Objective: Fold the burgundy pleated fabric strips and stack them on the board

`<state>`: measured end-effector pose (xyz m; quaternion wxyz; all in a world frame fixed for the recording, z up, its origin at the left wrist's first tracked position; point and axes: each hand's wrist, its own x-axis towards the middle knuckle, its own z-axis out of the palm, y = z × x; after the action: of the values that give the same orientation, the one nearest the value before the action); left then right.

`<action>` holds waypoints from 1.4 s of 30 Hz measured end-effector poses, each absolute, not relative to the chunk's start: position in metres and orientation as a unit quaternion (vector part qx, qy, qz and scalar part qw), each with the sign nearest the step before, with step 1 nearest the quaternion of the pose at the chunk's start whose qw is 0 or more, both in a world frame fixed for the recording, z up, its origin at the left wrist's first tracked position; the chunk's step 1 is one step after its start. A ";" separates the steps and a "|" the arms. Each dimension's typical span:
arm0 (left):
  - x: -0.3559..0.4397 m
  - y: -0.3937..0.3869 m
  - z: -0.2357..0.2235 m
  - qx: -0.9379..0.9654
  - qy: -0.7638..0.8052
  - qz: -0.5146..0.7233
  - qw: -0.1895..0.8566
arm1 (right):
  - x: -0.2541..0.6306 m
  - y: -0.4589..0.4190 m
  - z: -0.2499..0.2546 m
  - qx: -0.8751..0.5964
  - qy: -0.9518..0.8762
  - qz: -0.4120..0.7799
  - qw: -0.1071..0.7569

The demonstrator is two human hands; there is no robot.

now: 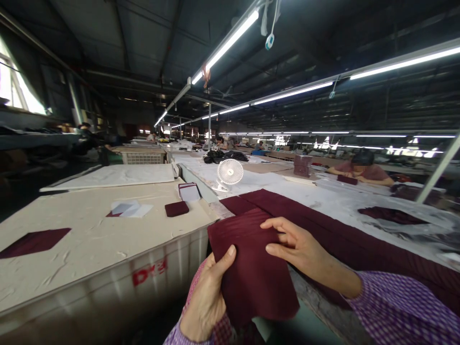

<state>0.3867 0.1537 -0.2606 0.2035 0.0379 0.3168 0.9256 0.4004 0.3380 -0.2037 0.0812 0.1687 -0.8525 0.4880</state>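
The left hand (212, 290) holds the maroon panel (257, 268) by its left side. The left grip is clamped on the panel: the thumb lies flat on the upper face, and the fingers are behind the panel, largely hidden. The right hand (298, 244) is positioned at the panel's upper right side. The right grip is apart, with a gap between the thumb tip and the index fingertip; both tips are at the panel's face.

The maroon panel is located in front of the person, tilted, near the edge of the white-covered table (266, 179). Light creases cross its upper part. A pale green material (264, 327) is partly visible below its lower edge.

A long maroon cloth (316, 225) lies on the table, behind and to the right of the panel. A white fan (230, 172) stands on the table beyond the cloth. A stack of maroon pieces (302, 166) is positioned farther back, and a co-worker (362, 167) leans over the table at the right.

The cream-covered surface (108, 230) at the left carries a dark maroon pad (177, 209), white and maroon pieces (131, 209) and a flat maroon piece (36, 242).
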 end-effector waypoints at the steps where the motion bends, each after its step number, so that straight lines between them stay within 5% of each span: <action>1: 0.388 0.152 -0.260 0.037 0.315 0.927 0.202 | 0.401 0.338 -0.202 0.166 -0.845 0.503 0.071; 11: 0.389 0.150 -0.260 0.065 0.298 0.933 0.189 | 0.409 0.327 -0.199 0.169 -0.805 0.568 -0.023; 29: 0.388 0.160 -0.269 0.087 0.277 0.934 0.207 | 0.404 0.332 -0.202 0.172 -0.827 0.535 -0.018; 36: 0.386 0.160 -0.268 0.078 0.287 0.930 0.218 | 0.399 0.337 -0.203 0.147 -0.857 0.488 0.081; 42: 0.385 0.155 -0.268 0.083 0.291 0.929 0.213 | 0.406 0.330 -0.195 0.142 -0.807 0.573 0.008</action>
<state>0.3855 0.1555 -0.2684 0.2128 0.0830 0.2915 0.9289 0.4058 0.3303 -0.1949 0.0082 0.1424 -0.8069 0.5732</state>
